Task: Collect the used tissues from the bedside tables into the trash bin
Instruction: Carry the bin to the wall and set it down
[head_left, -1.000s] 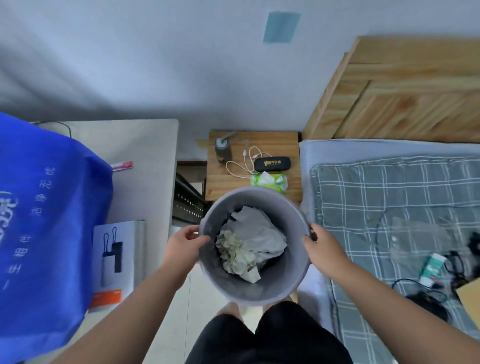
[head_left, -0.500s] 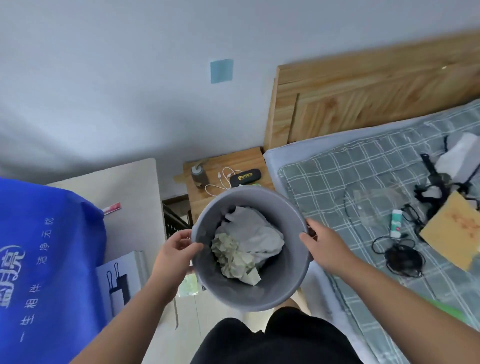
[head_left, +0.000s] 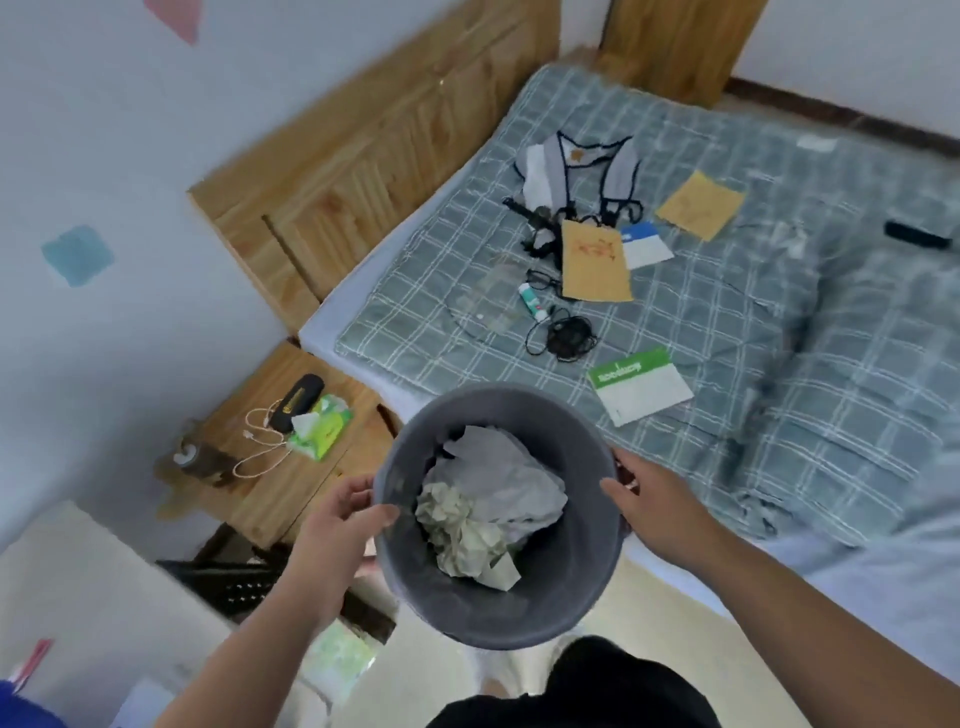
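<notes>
Your left hand (head_left: 337, 525) and right hand (head_left: 655, 508) clamped the bin (head_left: 561, 597) rim; crumpled tissues (head_left: 483, 514) lay inside.

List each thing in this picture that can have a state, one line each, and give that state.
Trash bin: lifted, held at the rim, partly filled.
Crumpled tissues: inside the bin.
Left hand: gripping the bin's rim.
Right hand: gripping the opposite rim.
Green tissue pack: on the bedside table, one tissue sticking out.
White cable: lying loose on that table.
Glasses case: closed.
</notes>
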